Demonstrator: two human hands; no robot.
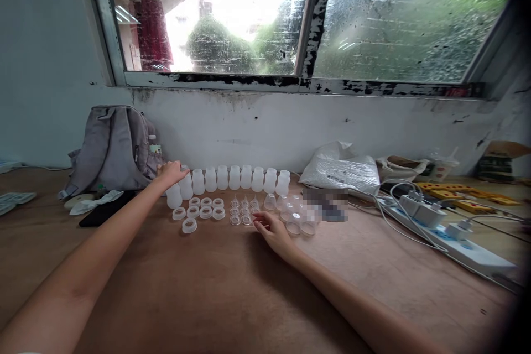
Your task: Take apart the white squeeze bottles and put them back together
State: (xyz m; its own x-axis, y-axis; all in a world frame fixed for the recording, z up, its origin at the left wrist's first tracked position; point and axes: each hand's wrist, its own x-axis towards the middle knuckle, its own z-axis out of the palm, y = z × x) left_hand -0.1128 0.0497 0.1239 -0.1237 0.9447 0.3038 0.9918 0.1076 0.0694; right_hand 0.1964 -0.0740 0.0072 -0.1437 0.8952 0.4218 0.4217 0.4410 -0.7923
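My left hand (pixel 172 171) reaches to the left end of a row of frosted bottles (pixel 234 177), its fingers closed around the top of a bottle (pixel 186 187). A shorter-looking bottle (pixel 174 197) stands just below that hand. My right hand (pixel 269 228) rests by the small clear nipples (pixel 245 212), fingers curved and apart, near the lower right nipple. White collar rings (pixel 206 212) lie in rows left of the nipples, with one ring (pixel 189 225) nearer me. Clear domed caps (pixel 293 225) sit right of the nipples, beside my right hand.
A grey backpack (pixel 114 146) leans on the wall behind a black flat item (pixel 105 210). A silvery bag (pixel 342 168) sits at the back right. A white power strip (pixel 452 240) with cables lies farther right, near yellow pieces (pixel 468 206).
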